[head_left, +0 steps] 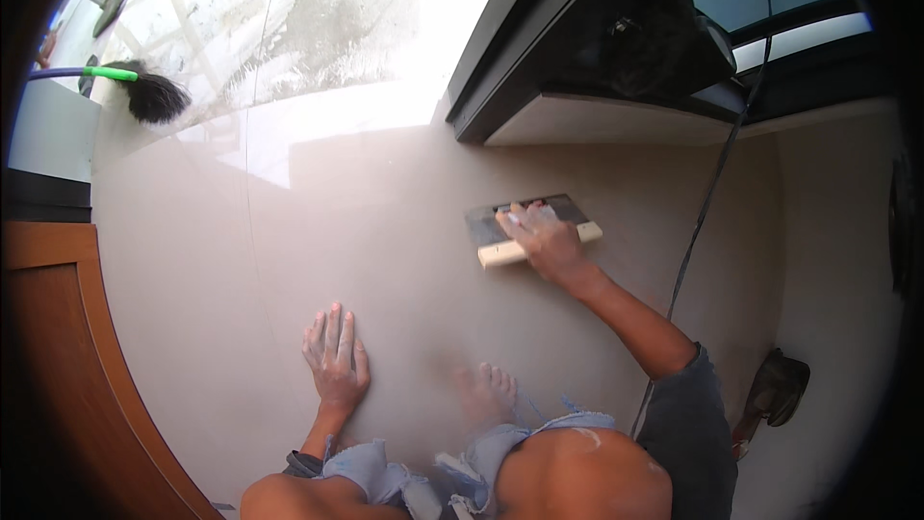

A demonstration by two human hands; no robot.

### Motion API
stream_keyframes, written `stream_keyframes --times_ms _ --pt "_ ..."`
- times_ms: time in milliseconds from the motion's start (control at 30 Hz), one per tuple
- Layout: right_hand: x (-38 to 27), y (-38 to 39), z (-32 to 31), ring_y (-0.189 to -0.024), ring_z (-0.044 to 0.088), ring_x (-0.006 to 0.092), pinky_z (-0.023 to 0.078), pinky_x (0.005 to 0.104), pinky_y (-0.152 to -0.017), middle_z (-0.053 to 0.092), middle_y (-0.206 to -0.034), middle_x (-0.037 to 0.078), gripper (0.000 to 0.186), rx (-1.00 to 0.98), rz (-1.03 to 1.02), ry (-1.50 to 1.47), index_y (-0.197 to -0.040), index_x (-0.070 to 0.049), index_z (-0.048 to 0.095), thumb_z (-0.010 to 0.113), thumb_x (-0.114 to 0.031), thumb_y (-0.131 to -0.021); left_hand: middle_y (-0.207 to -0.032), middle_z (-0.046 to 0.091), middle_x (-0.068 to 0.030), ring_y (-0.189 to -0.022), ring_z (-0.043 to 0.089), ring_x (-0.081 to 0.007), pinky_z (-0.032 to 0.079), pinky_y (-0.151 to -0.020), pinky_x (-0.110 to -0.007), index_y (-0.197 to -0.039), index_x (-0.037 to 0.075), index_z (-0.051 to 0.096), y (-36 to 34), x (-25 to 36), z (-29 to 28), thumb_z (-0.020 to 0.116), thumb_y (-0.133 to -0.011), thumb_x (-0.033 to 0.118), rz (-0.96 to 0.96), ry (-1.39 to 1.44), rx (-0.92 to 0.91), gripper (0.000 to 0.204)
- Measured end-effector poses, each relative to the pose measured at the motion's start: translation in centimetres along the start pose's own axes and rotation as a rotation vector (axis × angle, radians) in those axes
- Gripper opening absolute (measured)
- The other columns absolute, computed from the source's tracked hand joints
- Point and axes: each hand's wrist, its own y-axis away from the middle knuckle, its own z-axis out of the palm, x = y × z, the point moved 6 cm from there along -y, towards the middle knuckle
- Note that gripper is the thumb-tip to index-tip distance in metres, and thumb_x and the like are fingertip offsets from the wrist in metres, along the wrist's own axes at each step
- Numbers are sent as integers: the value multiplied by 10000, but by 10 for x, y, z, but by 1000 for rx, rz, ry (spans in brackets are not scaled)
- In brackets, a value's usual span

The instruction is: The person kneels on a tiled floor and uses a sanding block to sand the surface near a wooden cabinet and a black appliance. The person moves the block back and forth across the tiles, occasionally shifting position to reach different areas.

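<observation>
My right hand (pixel 551 248) is wrapped over a wide flat scraper with a grey blade and a pale wooden strip (pixel 498 253) along its near edge. The tool lies against the smooth beige floor (pixel 385 202), right of the middle. How the fingers meet its grip is partly hidden by the hand. Further left and nearer to me, my left hand (pixel 335 361) rests flat on the floor with its fingers stretched out. It holds nothing, and pale dust coats its fingers.
A black-bristled broom (pixel 157 96) lies at the far left. An orange-brown wooden door (pixel 53 318) borders the left side. Dark framing (pixel 500 58) stands at the far right. A black cable (pixel 710 197) hangs down past my right arm. My bare foot (pixel 489 393) is between the hands.
</observation>
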Motion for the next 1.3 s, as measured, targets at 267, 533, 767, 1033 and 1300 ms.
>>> stream_keyframes --times_ms 267,533,767,1033,1300 --pt "58 -14 0 -1245 743 390 615 512 -1059 735 -1439 166 529 -70 154 -95 -1457 -114 701 674 -2 -940 -1720 493 -148 -1595 392 -413 250 -1299 -631 -1550 34 624 -5 4 1 636 -1001 138 11 21 1 559" --pt "70 -13 -2 -1284 724 380 605 497 -1090 718 -1473 161 548 -109 109 -73 -1489 -135 683 678 -12 -955 -1701 508 -177 -1579 408 -439 273 -1288 -645 -1528 -1 632 -12 16 -11 635 -1006 132 20 18 -2 538" --pt "74 -22 -4 -1295 722 331 629 466 -1004 712 -1484 170 548 -31 26 -40 -1512 -115 658 686 -96 -965 -1722 483 -173 -1592 388 -443 288 -1280 -640 -1544 5 621 -10 13 -9 602 -1031 98 26 33 3 522" --pt "-122 26 8 -1183 706 452 587 553 -1007 717 -1326 303 508 -22 12 -26 -1425 21 673 638 -226 -983 -1736 462 -181 -1610 365 -448 258 -1299 -636 -1581 3 577 -14 10 -7 587 -1052 103 13 43 24 539" --pt "-264 47 -16 -978 797 418 661 497 -861 763 -1236 221 503 -120 81 -116 -1420 34 661 679 -204 -977 -1686 520 -179 -1573 439 -398 307 -1290 -555 -1621 -16 515 -14 -7 10 461 -1151 179 -71 250 115 511"
